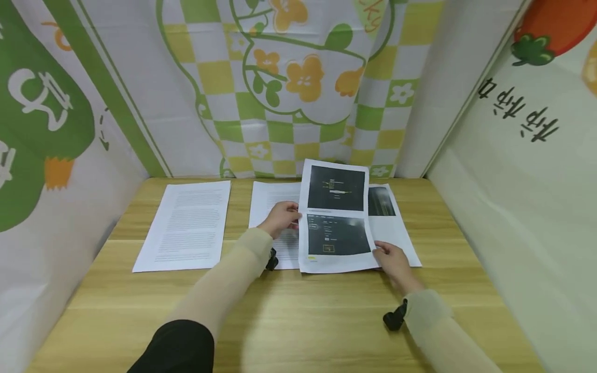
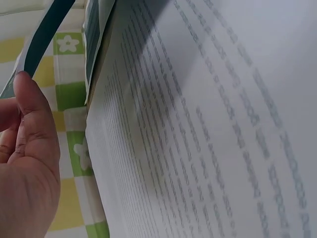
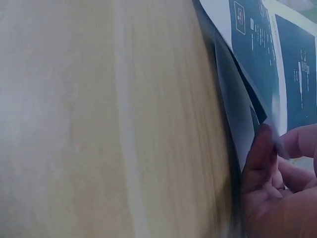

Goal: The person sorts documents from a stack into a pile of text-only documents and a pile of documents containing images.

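Note:
A printed sheet (image 1: 337, 233) with two dark pictures is raised a little over the papers at the middle of the table. My left hand (image 1: 282, 216) pinches its left edge between thumb and fingers. At the lower right corner, my right hand (image 1: 394, 261) holds the same sheet, its thumb and fingers meeting on the paper in the right wrist view. Beneath lies a text page (image 1: 268, 199), partly covered by the sheet and the left hand. Another page (image 1: 396, 238) with a dark picture at its top shows from under the sheet's right side.
A separate stack of text pages (image 1: 191, 228) lies on the left of the wooden table (image 1: 317, 321). Patterned cloth (image 1: 303, 134) hangs along the back edge, and printed fabric walls (image 1: 513, 181) stand at both sides.

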Demonstrator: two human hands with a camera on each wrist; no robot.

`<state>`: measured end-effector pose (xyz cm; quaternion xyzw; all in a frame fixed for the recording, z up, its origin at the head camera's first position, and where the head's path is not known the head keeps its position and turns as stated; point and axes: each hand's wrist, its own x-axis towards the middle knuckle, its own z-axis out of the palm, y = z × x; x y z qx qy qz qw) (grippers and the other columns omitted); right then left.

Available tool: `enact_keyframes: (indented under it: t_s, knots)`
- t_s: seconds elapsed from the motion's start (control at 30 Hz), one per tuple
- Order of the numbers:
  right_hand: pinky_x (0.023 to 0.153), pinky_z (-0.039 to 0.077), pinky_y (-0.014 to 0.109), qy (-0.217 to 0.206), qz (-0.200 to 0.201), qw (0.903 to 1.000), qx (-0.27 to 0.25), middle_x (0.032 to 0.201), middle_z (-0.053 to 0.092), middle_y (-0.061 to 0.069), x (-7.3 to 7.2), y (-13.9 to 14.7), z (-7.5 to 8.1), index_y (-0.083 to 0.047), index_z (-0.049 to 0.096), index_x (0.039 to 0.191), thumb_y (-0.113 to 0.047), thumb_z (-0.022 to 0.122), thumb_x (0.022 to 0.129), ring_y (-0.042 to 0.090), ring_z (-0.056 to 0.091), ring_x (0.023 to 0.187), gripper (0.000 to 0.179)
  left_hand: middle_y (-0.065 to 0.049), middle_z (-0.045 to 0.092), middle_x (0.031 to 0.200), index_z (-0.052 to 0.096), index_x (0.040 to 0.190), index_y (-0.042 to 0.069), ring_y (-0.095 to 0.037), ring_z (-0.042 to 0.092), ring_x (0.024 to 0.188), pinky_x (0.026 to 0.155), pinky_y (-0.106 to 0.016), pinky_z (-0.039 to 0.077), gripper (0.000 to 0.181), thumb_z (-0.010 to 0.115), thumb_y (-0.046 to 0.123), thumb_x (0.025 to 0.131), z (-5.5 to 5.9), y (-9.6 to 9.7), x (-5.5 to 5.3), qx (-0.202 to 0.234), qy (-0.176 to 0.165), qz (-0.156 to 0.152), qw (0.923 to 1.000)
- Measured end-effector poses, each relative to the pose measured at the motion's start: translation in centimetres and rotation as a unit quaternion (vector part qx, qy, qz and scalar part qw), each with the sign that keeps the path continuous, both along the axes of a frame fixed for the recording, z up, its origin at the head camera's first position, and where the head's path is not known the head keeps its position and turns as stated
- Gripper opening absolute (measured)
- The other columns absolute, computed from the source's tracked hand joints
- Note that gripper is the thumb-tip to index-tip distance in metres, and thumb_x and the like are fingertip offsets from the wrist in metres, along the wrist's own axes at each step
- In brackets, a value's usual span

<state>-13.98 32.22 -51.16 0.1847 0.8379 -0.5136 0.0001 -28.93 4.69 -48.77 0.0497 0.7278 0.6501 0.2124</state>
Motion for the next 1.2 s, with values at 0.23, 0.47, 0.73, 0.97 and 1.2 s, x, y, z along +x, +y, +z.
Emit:
enact_keyframes:
  t_s: [0.23,0.47,0.73,0.97,1.2]
  knots:
    - [0.064,0.044,0.021,0.005,-0.03,0.9995,0.013,0.107,0.061,0.02,0.2,1.0,-0.2,0.008,0.054,0.131,-0.009,0.05,0.094,0.016,0.052,0.081,0.04,-0.01,0.057,0.095,0.054,0.118,-0.006,-0.016,0.056,0.074,0.061,-0.027,0.054,0.025,0.056,-0.002,0.094,-0.6,1.0,-0.1,0.013,-0.016,0.003,0.9998]
    - [0.057,0.042,0.021,0.012,-0.042,0.999,0.01,0.099,0.059,0.015,0.9,2.9,0.0,0.008,0.052,0.131,-0.009,0.05,0.095,0.011,0.048,0.07,0.04,-0.011,0.057,0.096,0.053,0.124,-0.002,-0.017,0.058,0.071,0.06,-0.029,0.055,0.029,0.056,0.003,0.095,-1.3,3.1,0.0,0.01,-0.025,-0.005,0.9996]
    - [0.059,0.04,0.019,0.017,-0.051,0.9985,0.006,0.094,0.053,0.008,1.1,5.2,-0.1,0.008,0.05,0.133,-0.009,0.048,0.097,0.01,0.045,0.073,0.04,-0.009,0.058,0.086,0.053,0.116,-0.003,-0.014,0.058,0.063,0.054,-0.025,0.053,0.022,0.055,0.004,0.096,-1.7,5.9,0.4,0.012,-0.042,-0.006,0.999]
    - [0.068,0.048,0.014,0.016,-0.077,0.9967,-0.023,0.109,0.055,0.017,1.0,6.2,-0.4,0.01,0.046,0.136,-0.008,0.047,0.098,0.01,0.051,0.086,0.042,-0.014,0.061,0.093,0.052,0.122,-0.006,-0.016,0.059,0.066,0.058,-0.027,0.054,0.027,0.051,0.004,0.097,-1.6,7.7,0.8,-0.003,-0.066,-0.027,0.9975]
    - [0.067,0.042,0.01,0.016,-0.107,0.9942,0.003,0.121,0.054,0.025,1.0,7.2,-0.4,0.009,0.048,0.135,-0.01,0.047,0.099,0.019,0.052,0.098,0.041,-0.012,0.062,0.088,0.053,0.124,-0.009,-0.016,0.059,0.064,0.058,-0.027,0.055,0.03,0.05,-0.001,0.095,-2.2,9.3,1.7,-0.028,-0.063,-0.061,0.9958]
